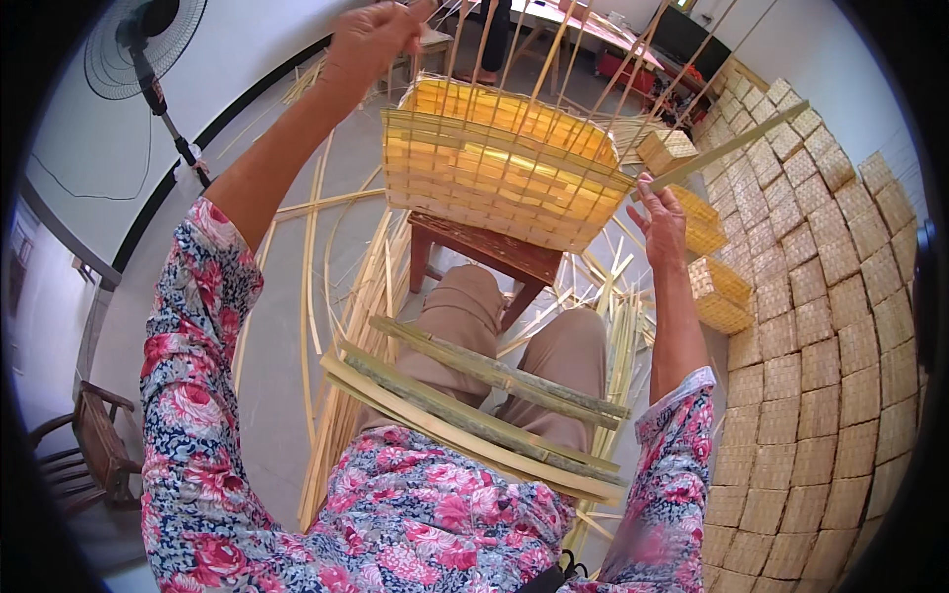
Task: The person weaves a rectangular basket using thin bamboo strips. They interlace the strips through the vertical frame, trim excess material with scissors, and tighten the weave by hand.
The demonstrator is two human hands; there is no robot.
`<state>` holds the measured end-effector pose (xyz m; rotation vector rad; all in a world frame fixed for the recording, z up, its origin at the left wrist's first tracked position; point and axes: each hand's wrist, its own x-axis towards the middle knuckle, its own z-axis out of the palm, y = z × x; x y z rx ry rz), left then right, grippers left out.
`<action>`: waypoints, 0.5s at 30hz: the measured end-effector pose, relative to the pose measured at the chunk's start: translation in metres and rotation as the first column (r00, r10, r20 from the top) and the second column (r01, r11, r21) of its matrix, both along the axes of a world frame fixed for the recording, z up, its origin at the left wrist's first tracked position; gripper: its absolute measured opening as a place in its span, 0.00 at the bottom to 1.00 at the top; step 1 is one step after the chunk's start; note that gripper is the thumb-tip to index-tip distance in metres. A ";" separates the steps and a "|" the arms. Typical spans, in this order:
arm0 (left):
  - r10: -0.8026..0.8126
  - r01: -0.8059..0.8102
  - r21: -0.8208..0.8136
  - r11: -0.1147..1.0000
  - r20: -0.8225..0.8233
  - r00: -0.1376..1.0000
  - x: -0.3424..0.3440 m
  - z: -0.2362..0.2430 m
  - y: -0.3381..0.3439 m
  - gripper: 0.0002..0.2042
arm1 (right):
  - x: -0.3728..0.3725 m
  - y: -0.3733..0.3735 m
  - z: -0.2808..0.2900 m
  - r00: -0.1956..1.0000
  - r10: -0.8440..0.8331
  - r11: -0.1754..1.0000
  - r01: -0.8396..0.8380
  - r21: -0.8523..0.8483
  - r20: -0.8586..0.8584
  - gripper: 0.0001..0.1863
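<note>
A half-woven basket [484,178] of yellow bamboo strips stands on a small reddish-brown wooden stool [484,239] in front of my knees. Thin upright stakes [549,64] rise from its rim. My left hand [374,42] is raised above the basket's far left corner, fingers pinched near the picture's top edge; what they hold is hard to make out. At the right corner of the rim, my right hand [660,212] pinches a flat greenish bamboo strip [736,148], whose free end sticks out to the right. Several split bamboo lengths [474,410] lie across my lap.
Loose bamboo strips [361,326] are strewn on the floor around the stool. Finished woven baskets [791,395] are stacked along the right side, with a few yellow ones [720,295] before them. A standing fan [143,44] and a wooden chair [94,445] are on the left.
</note>
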<state>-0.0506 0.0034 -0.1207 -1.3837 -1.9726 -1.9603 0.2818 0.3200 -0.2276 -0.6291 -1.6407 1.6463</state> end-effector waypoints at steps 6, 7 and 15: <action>-0.022 -0.069 -0.349 0.935 -0.251 0.968 0.017 -0.010 0.010 0.39 | -0.010 -0.007 -0.011 0.999 -0.034 0.988 0.033 0.151 0.004 0.02; -0.055 -0.061 -0.377 0.924 -0.289 0.956 0.014 -0.007 0.009 0.40 | -0.008 -0.012 -0.010 0.998 -0.043 0.982 0.036 0.185 0.037 0.03; -0.255 0.204 -0.257 0.945 -0.185 0.949 0.046 0.020 0.008 0.24 | 0.026 -0.063 -0.011 0.992 -0.093 0.958 0.113 0.263 -0.086 0.04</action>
